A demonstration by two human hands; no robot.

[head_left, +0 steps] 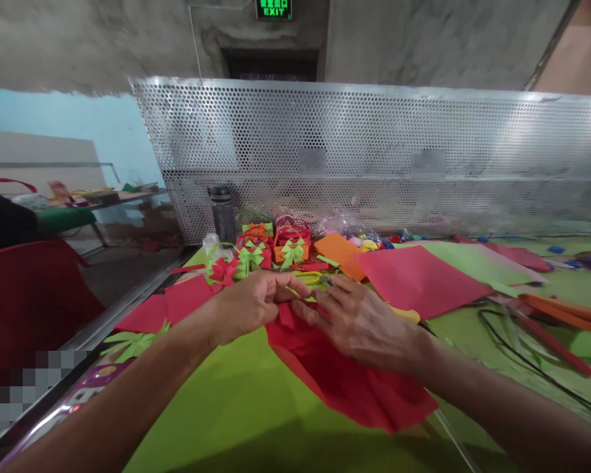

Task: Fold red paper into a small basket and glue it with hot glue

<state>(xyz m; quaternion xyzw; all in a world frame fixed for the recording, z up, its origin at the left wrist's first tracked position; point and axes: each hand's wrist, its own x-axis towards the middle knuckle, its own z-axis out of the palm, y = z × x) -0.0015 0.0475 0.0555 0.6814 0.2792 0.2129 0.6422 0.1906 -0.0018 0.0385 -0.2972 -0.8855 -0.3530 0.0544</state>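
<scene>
A creased red sheet [354, 378], felt or soft paper, is bent up between my hands over the green tabletop [211, 401]. My left hand [261, 299] is closed, with thumb and fingertips pinching the sheet's far left corner. My right hand [359, 322] lies across its upper part, fingers bent and gripping the same far edge close to the left fingertips. The sheet's near end hangs loose toward me, below my right wrist. Just beyond my fingers is a yellow-handled tool [315, 277], partly hidden. Another yellow handle [404, 315] shows behind my right wrist.
Small red and green baskets with bows [291, 249] stand at the back, near a dark bottle [222, 213]. Red sheets [418, 279] and an orange sheet [342, 255] lie right; more red pieces [167, 305] lie left. A perforated metal panel [374, 144] borders the far side.
</scene>
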